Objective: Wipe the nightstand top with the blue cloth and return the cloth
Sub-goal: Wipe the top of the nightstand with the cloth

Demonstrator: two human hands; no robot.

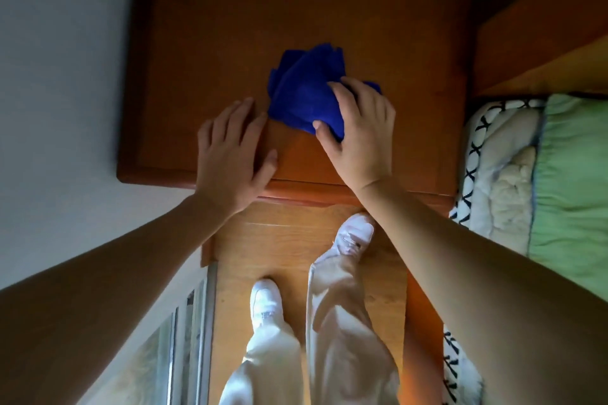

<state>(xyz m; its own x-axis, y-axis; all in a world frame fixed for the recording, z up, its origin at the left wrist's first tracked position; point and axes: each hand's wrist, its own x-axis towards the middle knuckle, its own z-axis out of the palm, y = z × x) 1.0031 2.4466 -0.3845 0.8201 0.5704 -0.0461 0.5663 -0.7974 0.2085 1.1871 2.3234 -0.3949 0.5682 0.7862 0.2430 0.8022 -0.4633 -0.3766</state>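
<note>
Head view is showing white shoes [266, 299] standing nearest on the wooden floor [289, 240]. Farther, the left hand [235, 154] is lying flat, fingers straight and together, on the nightstand [214, 26] near its front edge. Just right, the right hand [358, 138] is gripping the bunched blue cloth [302, 95], fingers curled over it, mid-top.

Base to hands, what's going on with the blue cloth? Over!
Right hand grips crumpled blue cloth on brown wooden nightstand top. Left hand flat, open, beside it. No obstacle seen near cloth.
</note>
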